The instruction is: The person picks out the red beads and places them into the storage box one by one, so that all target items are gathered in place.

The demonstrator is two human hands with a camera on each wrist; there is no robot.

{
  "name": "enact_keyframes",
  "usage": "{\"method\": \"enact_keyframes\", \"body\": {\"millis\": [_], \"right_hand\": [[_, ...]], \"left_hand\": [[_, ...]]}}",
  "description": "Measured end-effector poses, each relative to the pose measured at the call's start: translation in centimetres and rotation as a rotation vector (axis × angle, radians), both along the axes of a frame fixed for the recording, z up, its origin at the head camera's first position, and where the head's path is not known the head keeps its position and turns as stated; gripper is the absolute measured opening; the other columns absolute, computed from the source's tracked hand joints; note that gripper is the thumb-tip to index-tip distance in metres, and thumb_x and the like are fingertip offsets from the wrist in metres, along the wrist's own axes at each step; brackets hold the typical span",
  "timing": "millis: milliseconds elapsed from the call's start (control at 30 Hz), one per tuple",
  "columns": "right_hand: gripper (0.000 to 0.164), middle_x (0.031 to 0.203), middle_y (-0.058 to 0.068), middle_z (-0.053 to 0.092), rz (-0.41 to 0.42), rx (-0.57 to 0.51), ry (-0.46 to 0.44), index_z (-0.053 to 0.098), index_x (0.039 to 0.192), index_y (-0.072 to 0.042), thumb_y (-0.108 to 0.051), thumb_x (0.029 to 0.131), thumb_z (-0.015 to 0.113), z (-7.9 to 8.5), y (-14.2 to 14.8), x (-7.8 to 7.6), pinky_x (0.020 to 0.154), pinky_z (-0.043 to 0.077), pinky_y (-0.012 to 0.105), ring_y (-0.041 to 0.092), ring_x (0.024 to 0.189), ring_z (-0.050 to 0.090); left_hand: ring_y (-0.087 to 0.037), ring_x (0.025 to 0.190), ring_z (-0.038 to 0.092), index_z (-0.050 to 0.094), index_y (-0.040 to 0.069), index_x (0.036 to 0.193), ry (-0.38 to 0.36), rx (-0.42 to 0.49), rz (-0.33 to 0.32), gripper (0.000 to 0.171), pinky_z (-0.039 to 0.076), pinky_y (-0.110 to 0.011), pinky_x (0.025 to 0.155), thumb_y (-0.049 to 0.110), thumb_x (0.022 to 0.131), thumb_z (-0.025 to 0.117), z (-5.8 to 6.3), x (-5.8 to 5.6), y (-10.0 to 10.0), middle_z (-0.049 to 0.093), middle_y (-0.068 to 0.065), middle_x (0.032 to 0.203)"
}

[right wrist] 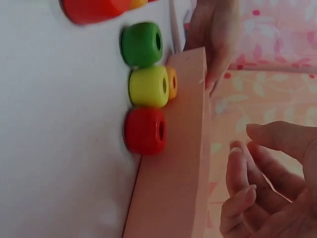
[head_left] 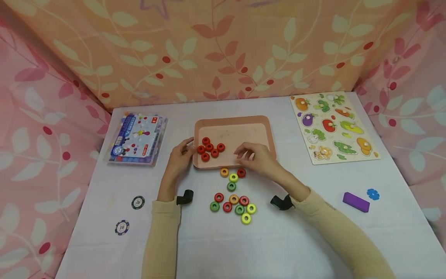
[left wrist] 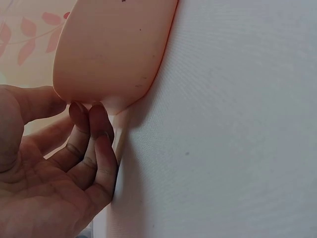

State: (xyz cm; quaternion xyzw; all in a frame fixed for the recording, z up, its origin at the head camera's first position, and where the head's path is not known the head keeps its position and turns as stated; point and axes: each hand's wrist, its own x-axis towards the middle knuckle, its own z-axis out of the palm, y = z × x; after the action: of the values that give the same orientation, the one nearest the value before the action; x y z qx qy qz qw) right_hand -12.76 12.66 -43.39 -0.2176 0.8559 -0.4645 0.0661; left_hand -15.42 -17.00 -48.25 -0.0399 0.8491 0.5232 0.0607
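**Pink and orange enclose a white counter (head_left: pixel 292 252)**

Beyond the left grip (head_left: pixel 181 155) and the right grip (head_left: pixel 258 158), an orange back drape (head_left: pixel 258 23) carries cream and coral leaf prints with red berries. A pink left drape (head_left: pixel 28 155) stands left of the left grip; a matching right drape (head_left: pixel 418 100) stands right of the right grip. Below both grips, white cloth (head_left: pixel 216 252) covers the counter. The light is soft, with blurred shade near the left grip.

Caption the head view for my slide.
Left hand holds a pink tray of red beads; right hand hovers over it.
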Motion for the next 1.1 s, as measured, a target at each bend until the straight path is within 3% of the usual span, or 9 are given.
{"method": "enact_keyframes", "body": {"millis": [167,300,433,533,667,900,1100], "right_hand": [[0.019,0.078,-0.003,0.065,0.033,0.071,-0.105,0.075,0.106,-0.01,-0.012,0.087,0.076,0.3,0.9,2.0,0.061,0.046,0.025,0.016,0.07,0.057],[0.038,0.075,-0.004,0.065,0.107,0.156,-0.204,0.07,0.123,-0.01,-0.013,0.086,0.078,-0.2,1.9,3.0,0.06,0.044,0.025,0.013,0.067,0.056],[0.06,0.075,-0.002,0.063,0.186,0.2,-0.229,0.057,0.141,-0.012,-0.013,0.085,0.08,-1.0,2.7,3.6,0.061,0.045,0.026,0.013,0.067,0.056],[0.066,0.079,-0.002,0.062,0.21,0.197,-0.222,0.051,0.145,-0.015,-0.014,0.085,0.08,-1.8,3.0,3.8,0.065,0.046,0.025,0.014,0.071,0.056],[0.056,0.082,-0.003,0.063,0.199,0.189,-0.209,0.056,0.137,-0.015,-0.015,0.087,0.079,-2.4,3.1,3.9,0.067,0.046,0.025,0.014,0.074,0.056],[0.027,0.081,-0.003,0.062,0.165,0.201,-0.185,0.065,0.11,-0.015,-0.013,0.086,0.078,-3.0,2.8,3.9,0.064,0.046,0.025,0.013,0.072,0.056],[0.024,0.077,-0.006,0.061,0.158,0.14,-0.14,0.067,0.103,-0.018,-0.017,0.084,0.082,-2.5,2.4,3.6,0.061,0.046,0.025,0.012,0.07,0.057]], "left_hand": [[-0.019,0.079,0.051,0.054,0.017,0.144,-0.005,0.0,-0.002,0.043,0.04,-0.027,0.068,0.024,0.102,0.057,0.0,0.0,0.0,0.061,-0.011,0.096],[-0.019,0.079,0.05,0.055,0.017,0.143,-0.004,0.003,0.005,0.042,0.039,-0.028,0.068,0.025,0.102,0.057,0.1,0.0,0.0,0.059,-0.01,0.094],[-0.02,0.08,0.05,0.054,0.017,0.144,-0.002,0.003,0.005,0.042,0.039,-0.028,0.069,0.024,0.102,0.057,0.1,0.0,-0.1,0.058,-0.01,0.094],[-0.019,0.08,0.05,0.054,0.017,0.144,-0.003,0.003,0.002,0.043,0.039,-0.028,0.069,0.023,0.102,0.057,0.2,0.0,-0.1,0.059,-0.011,0.095],[-0.019,0.079,0.05,0.054,0.017,0.145,-0.002,0.001,-0.002,0.043,0.04,-0.027,0.068,0.022,0.102,0.057,0.2,0.0,-0.1,0.06,-0.011,0.097],[-0.018,0.078,0.049,0.054,0.016,0.144,0.001,-0.007,-0.007,0.043,0.039,-0.026,0.066,0.022,0.102,0.056,0.1,0.0,-0.1,0.058,-0.011,0.095],[-0.018,0.079,0.05,0.054,0.017,0.144,0.0,-0.009,-0.006,0.043,0.04,-0.026,0.067,0.022,0.102,0.057,0.1,-0.1,-0.1,0.059,-0.01,0.095]]}}
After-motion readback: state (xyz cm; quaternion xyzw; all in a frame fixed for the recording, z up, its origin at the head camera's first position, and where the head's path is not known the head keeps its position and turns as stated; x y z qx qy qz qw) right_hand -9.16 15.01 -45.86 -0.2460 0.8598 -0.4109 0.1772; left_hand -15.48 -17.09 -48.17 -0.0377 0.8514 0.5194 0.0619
